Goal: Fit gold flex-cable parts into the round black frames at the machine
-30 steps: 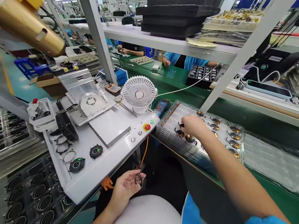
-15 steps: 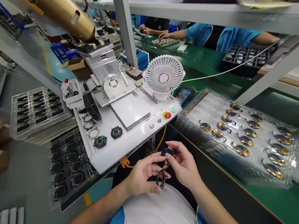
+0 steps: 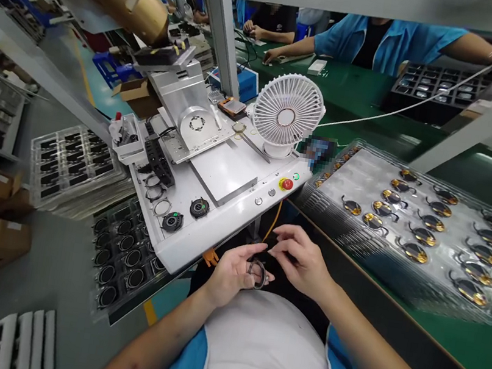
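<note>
My left hand holds a dark watch-case ring low in front of my white shirt, gripped between thumb and fingers. Just to its right, my right hand is raised with thumb and fingertips drawn together. Whatever may be between those fingertips is too small or hidden to make out. Two round black watch bodies, one at the front and one behind it, lie on the white machine top. Beside them are several thin rings.
A white fan and a red stop button are on the machine. At right, stacked clear trays carry several round displays with ribbon cables. Trays of dark rings lie lower left. Co-workers sit across the green bench.
The dark round piece between my fingertips is no longer visible. My hands have come slightly apart, and the ring has tilted in my left hand. The camera view has shifted.
</note>
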Action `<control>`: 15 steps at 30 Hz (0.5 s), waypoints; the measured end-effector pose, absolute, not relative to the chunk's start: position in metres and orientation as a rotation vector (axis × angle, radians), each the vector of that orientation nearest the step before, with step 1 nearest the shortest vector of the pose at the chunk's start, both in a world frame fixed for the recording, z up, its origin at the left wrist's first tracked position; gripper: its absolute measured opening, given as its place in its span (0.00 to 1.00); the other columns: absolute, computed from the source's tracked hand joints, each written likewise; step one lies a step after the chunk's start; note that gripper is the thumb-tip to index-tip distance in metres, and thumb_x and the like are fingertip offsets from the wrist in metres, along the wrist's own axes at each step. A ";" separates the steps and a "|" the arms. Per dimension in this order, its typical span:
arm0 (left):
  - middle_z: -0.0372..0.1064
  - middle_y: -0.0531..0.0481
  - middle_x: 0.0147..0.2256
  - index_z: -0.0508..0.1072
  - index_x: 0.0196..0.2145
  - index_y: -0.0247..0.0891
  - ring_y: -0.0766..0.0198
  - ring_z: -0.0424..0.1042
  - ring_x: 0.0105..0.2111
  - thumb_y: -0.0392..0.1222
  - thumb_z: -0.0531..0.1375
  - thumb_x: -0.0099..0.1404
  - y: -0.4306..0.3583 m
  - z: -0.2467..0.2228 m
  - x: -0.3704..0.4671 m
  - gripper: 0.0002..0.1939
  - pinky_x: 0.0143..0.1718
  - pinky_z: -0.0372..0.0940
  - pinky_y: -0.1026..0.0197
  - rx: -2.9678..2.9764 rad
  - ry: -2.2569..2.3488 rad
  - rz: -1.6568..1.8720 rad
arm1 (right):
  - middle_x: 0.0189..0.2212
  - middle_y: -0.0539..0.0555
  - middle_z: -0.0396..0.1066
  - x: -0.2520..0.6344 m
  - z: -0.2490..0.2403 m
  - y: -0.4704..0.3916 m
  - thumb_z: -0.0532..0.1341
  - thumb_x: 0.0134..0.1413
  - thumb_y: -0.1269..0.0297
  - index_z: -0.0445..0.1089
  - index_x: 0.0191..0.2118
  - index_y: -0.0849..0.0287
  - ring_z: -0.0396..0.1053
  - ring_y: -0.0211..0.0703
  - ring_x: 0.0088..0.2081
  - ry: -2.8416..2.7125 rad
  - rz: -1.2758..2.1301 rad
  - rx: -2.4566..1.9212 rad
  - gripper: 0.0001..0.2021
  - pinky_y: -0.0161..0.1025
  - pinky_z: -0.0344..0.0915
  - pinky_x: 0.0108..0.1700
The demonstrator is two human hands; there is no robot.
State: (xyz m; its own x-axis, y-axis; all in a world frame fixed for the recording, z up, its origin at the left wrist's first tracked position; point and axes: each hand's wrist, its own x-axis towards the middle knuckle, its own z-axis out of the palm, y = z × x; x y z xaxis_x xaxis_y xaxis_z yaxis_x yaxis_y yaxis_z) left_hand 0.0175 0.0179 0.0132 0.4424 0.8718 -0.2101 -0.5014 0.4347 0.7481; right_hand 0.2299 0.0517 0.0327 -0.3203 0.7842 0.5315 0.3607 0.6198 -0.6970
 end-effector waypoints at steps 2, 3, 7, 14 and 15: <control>0.82 0.40 0.35 0.74 0.57 0.31 0.55 0.82 0.37 0.52 0.80 0.46 0.022 0.014 0.014 0.44 0.40 0.73 0.60 0.622 0.692 0.998 | 0.43 0.58 0.72 0.226 0.044 0.076 0.60 0.66 0.67 0.68 0.35 0.56 0.73 0.47 0.41 -1.897 0.666 -0.956 0.05 0.43 0.71 0.43; 0.82 0.39 0.35 0.74 0.57 0.30 0.55 0.82 0.37 0.52 0.79 0.46 0.024 0.015 0.012 0.44 0.40 0.73 0.60 0.611 0.707 1.023 | 0.37 0.56 0.73 0.221 0.050 0.092 0.61 0.65 0.65 0.66 0.34 0.56 0.73 0.46 0.37 -1.857 0.750 -0.997 0.06 0.42 0.70 0.40; 0.83 0.39 0.36 0.74 0.57 0.31 0.56 0.83 0.39 0.51 0.79 0.47 0.023 0.023 0.005 0.43 0.41 0.73 0.61 0.633 0.732 1.053 | 0.20 0.45 0.68 0.187 0.070 0.160 0.61 0.63 0.66 0.61 0.33 0.55 0.65 0.38 0.21 -1.493 1.163 -1.282 0.08 0.33 0.62 0.26; 0.81 0.39 0.44 0.71 0.61 0.37 0.53 0.82 0.43 0.52 0.79 0.48 0.002 0.022 -0.007 0.46 0.44 0.75 0.59 0.813 0.785 1.159 | 0.17 0.42 0.66 0.160 0.072 0.197 0.66 0.58 0.67 0.61 0.36 0.55 0.60 0.36 0.13 -1.288 1.192 -1.502 0.11 0.33 0.58 0.18; 0.78 0.36 0.51 0.71 0.62 0.39 0.51 0.82 0.44 0.52 0.79 0.48 -0.001 0.019 -0.008 0.46 0.44 0.75 0.57 0.867 0.811 1.174 | 0.17 0.41 0.66 0.165 0.068 0.188 0.67 0.57 0.65 0.61 0.38 0.54 0.60 0.37 0.13 -1.276 1.181 -1.482 0.12 0.33 0.58 0.18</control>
State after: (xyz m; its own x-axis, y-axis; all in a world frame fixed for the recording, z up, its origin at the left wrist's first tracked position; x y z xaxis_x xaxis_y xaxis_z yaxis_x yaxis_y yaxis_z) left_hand -0.0084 -0.0006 0.0194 0.1971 0.9769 -0.0821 -0.4226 0.1602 0.8921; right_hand 0.1647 0.1879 0.0684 0.0419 0.9903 -0.1323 0.2086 -0.1381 -0.9682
